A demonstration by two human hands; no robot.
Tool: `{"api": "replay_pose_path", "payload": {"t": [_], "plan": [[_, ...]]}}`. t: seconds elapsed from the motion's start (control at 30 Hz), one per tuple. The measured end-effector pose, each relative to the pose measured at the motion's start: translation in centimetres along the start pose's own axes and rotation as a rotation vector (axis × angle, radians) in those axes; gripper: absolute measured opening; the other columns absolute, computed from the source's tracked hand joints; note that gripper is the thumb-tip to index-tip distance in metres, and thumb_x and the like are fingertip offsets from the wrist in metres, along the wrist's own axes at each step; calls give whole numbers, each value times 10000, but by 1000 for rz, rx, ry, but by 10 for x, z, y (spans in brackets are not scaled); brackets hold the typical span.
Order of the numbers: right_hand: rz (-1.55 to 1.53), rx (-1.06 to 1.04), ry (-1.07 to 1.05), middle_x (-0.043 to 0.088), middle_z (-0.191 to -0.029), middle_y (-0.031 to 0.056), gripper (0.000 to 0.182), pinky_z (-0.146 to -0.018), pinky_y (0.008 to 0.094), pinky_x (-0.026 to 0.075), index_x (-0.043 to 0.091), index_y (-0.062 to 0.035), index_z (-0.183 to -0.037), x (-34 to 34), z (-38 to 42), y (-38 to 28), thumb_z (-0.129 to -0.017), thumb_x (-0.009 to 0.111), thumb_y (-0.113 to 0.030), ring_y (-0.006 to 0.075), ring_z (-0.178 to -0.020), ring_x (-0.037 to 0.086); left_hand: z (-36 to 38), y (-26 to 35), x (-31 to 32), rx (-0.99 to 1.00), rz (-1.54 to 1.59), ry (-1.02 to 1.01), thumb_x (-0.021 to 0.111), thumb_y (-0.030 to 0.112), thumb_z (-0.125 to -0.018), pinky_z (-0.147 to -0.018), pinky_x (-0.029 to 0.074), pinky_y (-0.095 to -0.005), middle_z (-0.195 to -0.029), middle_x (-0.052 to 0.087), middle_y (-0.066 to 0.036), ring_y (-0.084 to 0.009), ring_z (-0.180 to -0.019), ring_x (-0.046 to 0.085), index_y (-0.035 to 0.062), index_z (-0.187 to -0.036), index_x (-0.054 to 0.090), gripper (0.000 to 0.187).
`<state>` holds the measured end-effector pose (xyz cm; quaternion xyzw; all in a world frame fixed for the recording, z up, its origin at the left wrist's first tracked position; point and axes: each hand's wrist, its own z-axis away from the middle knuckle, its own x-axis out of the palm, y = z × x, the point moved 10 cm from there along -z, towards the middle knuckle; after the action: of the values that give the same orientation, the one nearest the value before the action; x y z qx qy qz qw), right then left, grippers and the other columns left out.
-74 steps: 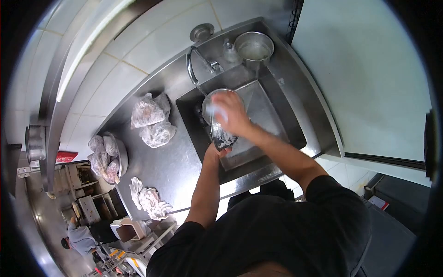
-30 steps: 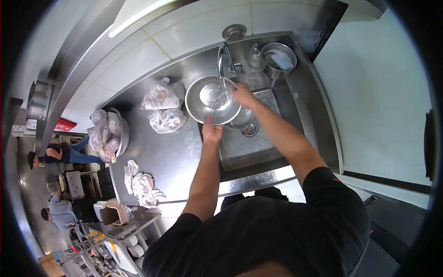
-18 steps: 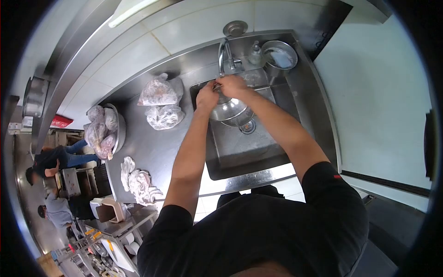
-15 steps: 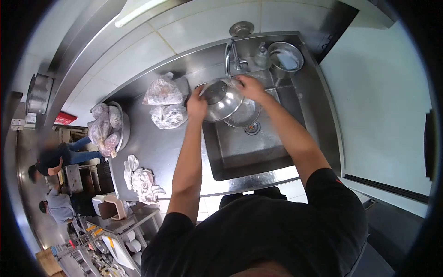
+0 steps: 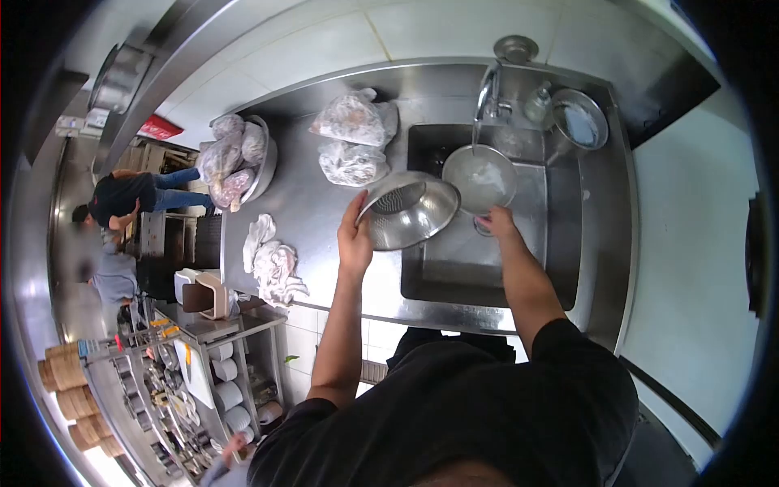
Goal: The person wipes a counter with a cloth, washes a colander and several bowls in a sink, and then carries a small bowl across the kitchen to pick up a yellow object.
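Note:
My left hand (image 5: 355, 231) grips the rim of a metal colander (image 5: 412, 213), held tilted over the left edge of the sink. My right hand (image 5: 497, 221) is closed at the near edge of a round metal bowl (image 5: 479, 180), which sits in the sink (image 5: 462, 272) below the faucet (image 5: 488, 89). Water and something whitish show in the bowl. Two clear plastic bags with frosty contents (image 5: 353, 122) lie on the steel counter (image 5: 316, 243), left of the sink.
A large basin (image 5: 266, 162) of bagged items stands at the counter's left, near crumpled white cloths (image 5: 272, 264). Behind the sink are a soap bottle (image 5: 537, 104) and a metal pot (image 5: 602, 130). People (image 5: 122, 199) and a shelf rack (image 5: 243, 325) are at far left.
My right hand has let go of the colander and moved to the bowl. The colander has shifted left off the bowl, in my left hand. The view has shifted.

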<state>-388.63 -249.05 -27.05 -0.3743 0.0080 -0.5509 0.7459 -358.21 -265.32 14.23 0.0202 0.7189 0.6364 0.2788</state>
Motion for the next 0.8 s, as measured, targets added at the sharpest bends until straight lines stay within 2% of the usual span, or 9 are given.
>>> {"api": "replay_pose_path", "payload": {"t": [0.07,0.13,0.2,0.27,0.33,0.43,0.53,0.63,0.8], "plan": [[229,-66,179,618,-1229,239,413,-859,540,571,520,34,-1338,-20,24,-42,-942,508,-84,397,-1030,659,16,-6,-12,-52,107,24,451,-26,-981,-1109,370,-313,-1402,560,-171,-224,-1319,506,-32,-1415,496,436],[727,-209,219,665,-1182,221,386,-859,497,550,584,33,-1282,-10,67,-109,-914,533,-74,402,-1021,670,28,-17,-24,-73,143,44,446,-23,-984,-1111,368,-311,-1407,555,-169,-225,-1326,499,-20,-1422,493,440],[1311,-829,366,689,-1077,222,305,-859,483,514,632,38,-1154,20,81,-176,-872,580,-68,417,-1027,655,37,-27,-31,-78,143,51,467,-9,-978,-1112,369,-316,-1404,561,-159,-219,-1323,504,-7,-1416,504,439],[1570,-866,189,660,-1069,243,226,-866,500,497,622,28,-1065,98,137,-218,-867,604,-80,433,-1033,625,47,-17,-37,-75,114,65,495,-2,-958,-1110,382,-328,-1393,570,-155,-229,-1309,521,7,-1407,516,449],[1688,-952,117,643,-1075,223,196,-859,511,499,597,-13,-1056,160,169,-238,-888,618,-111,442,-1029,614,51,-12,-36,-37,75,64,504,-6,-923,-1113,387,-345,-1384,573,-163,-254,-1302,529,12,-1407,516,484],[1913,-1161,-39,622,-1173,190,302,-874,509,506,556,-81,-1215,236,176,-231,-918,599,-118,419,-1048,622,50,11,-36,67,24,46,497,-6,-903,-1117,388,-369,-1379,564,-170,-284,-1299,528,8,-1412,505,509],[1957,-1408,-210,608,-1265,174,380,-906,498,512,548,-109,-1299,274,180,-215,-920,557,-76,397,-1099,622,53,26,-32,107,9,23,507,9,-919,-1112,388,-368,-1371,566,-173,-285,-1295,529,17,-1412,509,493],[1975,-1625,-153,601,-1305,161,393,-915,472,516,591,-115,-1280,279,191,-214,-893,567,-56,377,-1116,620,61,26,-31,50,77,-7,513,25,-936,-1112,387,-360,-1368,566,-172,-283,-1291,530,24,-1412,514,476],[1867,-1087,4,649,-1233,164,329,-921,464,510,644,-125,-1240,228,148,-241,-922,572,-174,363,-1125,624,80,-6,-43,-52,201,14,526,76,-965,-1102,398,-347,-1408,553,-167,-258,-1292,531,30,-1398,529,435]]}}
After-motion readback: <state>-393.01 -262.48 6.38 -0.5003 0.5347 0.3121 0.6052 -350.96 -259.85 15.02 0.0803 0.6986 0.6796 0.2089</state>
